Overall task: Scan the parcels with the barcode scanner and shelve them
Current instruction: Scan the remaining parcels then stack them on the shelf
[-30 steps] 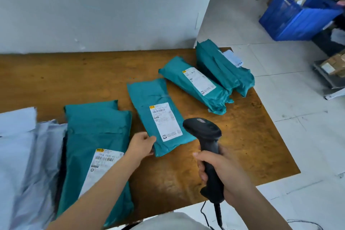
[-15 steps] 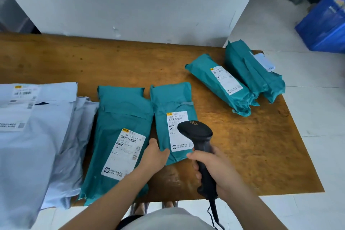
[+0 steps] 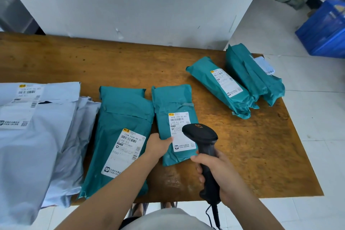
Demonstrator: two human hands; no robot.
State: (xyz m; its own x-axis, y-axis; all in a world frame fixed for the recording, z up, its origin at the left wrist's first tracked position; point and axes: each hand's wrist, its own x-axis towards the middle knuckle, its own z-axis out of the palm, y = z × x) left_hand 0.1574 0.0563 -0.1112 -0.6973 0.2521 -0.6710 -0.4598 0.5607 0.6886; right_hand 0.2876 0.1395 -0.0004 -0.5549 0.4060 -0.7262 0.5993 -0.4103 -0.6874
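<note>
Right hand: fist closed around black barcode scanner, head over the label. Left hand: fingers pinching teal parcel, flat near the table front edge.

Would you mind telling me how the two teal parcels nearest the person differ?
The left teal parcel is larger, and no hand touches it; the right teal parcel is narrower, held by the left hand, under the scanner in the right hand. Both lie flat, labels up.
</note>
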